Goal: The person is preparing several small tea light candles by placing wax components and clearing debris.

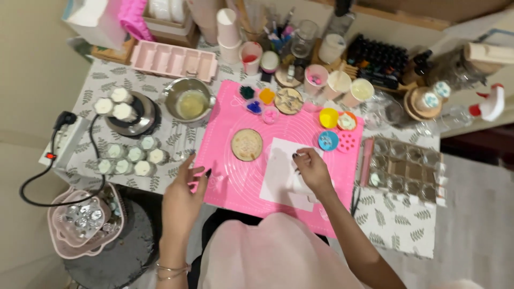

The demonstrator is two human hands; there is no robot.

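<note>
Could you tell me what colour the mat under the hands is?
Pink, with faint white lines; the mat shows in the head view.

Right hand (312,170) hides part of the white sheet (286,171).

Mat: smooth pink silicone baking mat (235,176), faint sheen.
Sheet: matt white paper sheet (281,171) on the mat.
Bowl: shiny round metal bowl (188,99).
Cloth: matt leaf-print tablecloth (399,225).
Disc: rough tan round disc (247,144).

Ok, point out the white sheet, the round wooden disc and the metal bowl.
white sheet (282,170): head view, bare middle left of the right hand.
round wooden disc (247,144): head view, centre of its face.
metal bowl (172,92): head view, left rim.
</note>
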